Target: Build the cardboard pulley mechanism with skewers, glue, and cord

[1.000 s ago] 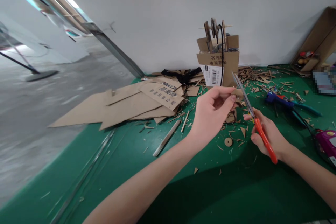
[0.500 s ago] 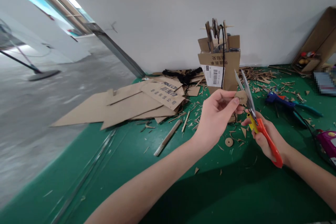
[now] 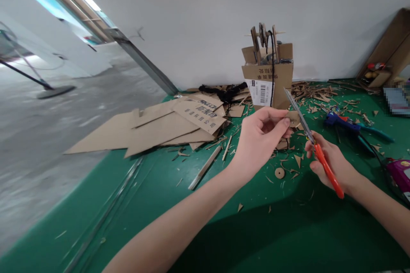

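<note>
Between thumb and fingers, my left hand (image 3: 261, 138) pinches a small piece of cardboard (image 3: 293, 118). My right hand (image 3: 333, 160) grips scissors (image 3: 324, 162) with orange handles, their blades pointing up and left beside the cardboard's right edge. The blades look nearly closed, and part of the handle is hidden by the fingers. Below the hands, a small cardboard disc (image 3: 279, 173) with a centre hole lies on the green table (image 3: 218, 209). Behind them stands a cardboard box (image 3: 282, 76) topped by discs on a stick, with black cord hanging down its front.
Flat cardboard sheets (image 3: 153, 130) are stacked at the left, near a wooden strip (image 3: 205, 168). Black yarn (image 3: 224, 92) lies at the wall among cardboard scraps. To the right are a blue glue gun (image 3: 341, 121) and a purple device (image 3: 400, 172).
The scissor blades have come together, and their yellow handle part has dropped from sight behind my right hand. The cardboard piece has turned slightly in my left fingers.
</note>
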